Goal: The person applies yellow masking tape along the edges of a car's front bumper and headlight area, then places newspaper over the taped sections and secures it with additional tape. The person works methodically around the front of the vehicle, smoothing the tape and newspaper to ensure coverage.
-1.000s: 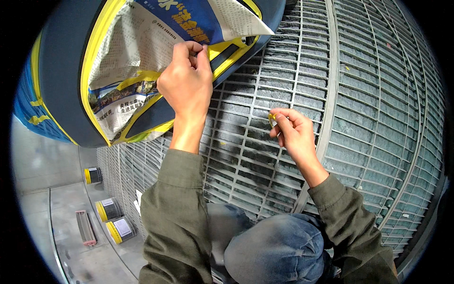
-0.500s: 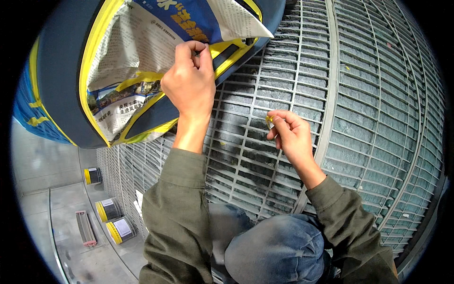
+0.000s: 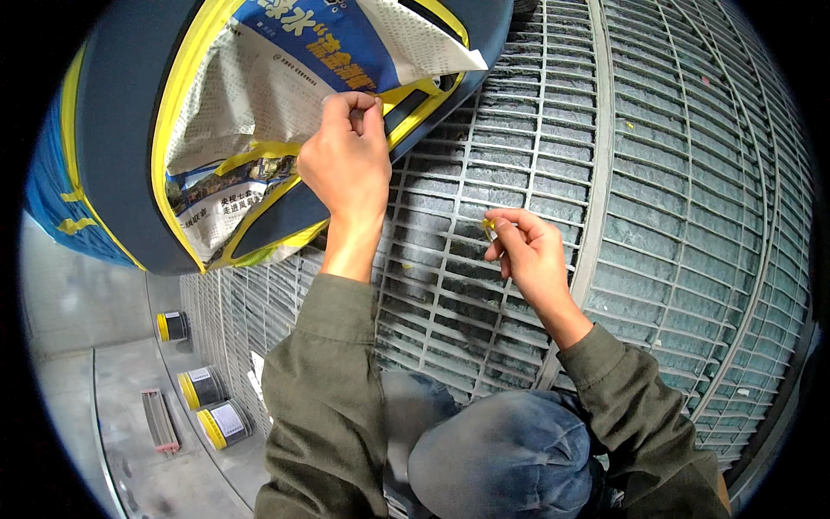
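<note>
My left hand [image 3: 348,164] is closed in a pinch at the lower edge of a printed newspaper sheet [image 3: 238,91], where yellow masking tape [image 3: 162,147] borders it. What sits between those fingertips is hidden. The paper and tape cover part of a curved dark blue-grey panel [image 3: 117,143], which looks like a car bumper, at the upper left. Apart from the panel, to its right, my right hand [image 3: 529,251] pinches a small yellow tape scrap [image 3: 489,227] between thumb and fingers, above the floor grating.
A metal floor grating [image 3: 553,173] stretches below and to the right, with small yellow bits on it. At the lower left, several dark tubs with yellow rims [image 3: 225,424] stand near a long slotted fixture [image 3: 159,421]. Blue sheeting [image 3: 65,190] wraps the panel's left side.
The panel and newspaper sit slightly lower in the view. My right hand has shifted a little down, still pinching the yellow scrap. My left hand keeps its pinch at the paper's edge.
</note>
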Available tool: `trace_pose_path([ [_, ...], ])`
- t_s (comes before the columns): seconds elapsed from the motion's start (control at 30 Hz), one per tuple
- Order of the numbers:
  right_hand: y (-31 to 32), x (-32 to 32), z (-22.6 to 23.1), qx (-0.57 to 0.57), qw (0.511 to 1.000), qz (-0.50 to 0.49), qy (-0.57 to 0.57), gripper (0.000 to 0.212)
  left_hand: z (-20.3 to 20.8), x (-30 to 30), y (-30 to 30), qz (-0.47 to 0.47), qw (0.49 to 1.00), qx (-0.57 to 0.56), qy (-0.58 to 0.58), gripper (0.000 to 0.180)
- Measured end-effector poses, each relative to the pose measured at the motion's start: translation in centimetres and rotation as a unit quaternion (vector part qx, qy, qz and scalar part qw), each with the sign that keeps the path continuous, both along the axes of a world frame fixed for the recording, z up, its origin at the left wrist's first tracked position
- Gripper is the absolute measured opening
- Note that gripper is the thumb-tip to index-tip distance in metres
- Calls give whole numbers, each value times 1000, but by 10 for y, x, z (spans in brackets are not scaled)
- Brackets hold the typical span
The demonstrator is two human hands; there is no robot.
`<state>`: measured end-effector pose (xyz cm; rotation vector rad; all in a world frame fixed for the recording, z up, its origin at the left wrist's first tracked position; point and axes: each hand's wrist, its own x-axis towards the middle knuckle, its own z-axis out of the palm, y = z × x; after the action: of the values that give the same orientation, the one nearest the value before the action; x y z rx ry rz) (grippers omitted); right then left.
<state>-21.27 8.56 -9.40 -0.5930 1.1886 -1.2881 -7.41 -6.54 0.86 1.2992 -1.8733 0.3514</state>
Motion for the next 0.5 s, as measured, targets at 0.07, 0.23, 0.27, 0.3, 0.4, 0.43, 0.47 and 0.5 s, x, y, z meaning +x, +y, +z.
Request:
trace_pose_path([
  [0.07, 1, -1, 0, -2, 1000, 0, 6, 22, 1, -1, 0, -4, 1000, -1, 12, 9],
  [0.23, 4, -1, 1, 3, 1000, 11, 1, 22, 3, -3, 1, -12, 1000, 1, 21, 9],
  [0.27, 5, -1, 0, 0, 1000, 10, -2, 22, 2, -4, -1, -15, 999, -11, 27, 8],
  [0.3, 5, -1, -1, 0, 1000, 7, -3, 22, 3, -4, -2, -18, 999, -26, 31, 8],
  [0.4, 8, -2, -5, 2, 1000, 2, -10, 22, 12, -4, 2, -14, 998, -6, 56, 5],
  [0.43, 8, -3, -6, 4, 1000, 3, -14, 22, 15, -5, 4, -16, 998, -4, 68, 5],
  [0.47, 8, -5, -7, 5, 1000, 5, -18, 22, 18, -6, 6, -18, 997, -1, 81, 4],
  [0.5, 7, -6, -5, 4, 1000, -8, -18, 23, 22, -7, 9, -21, 996, -1, 91, 4],
])
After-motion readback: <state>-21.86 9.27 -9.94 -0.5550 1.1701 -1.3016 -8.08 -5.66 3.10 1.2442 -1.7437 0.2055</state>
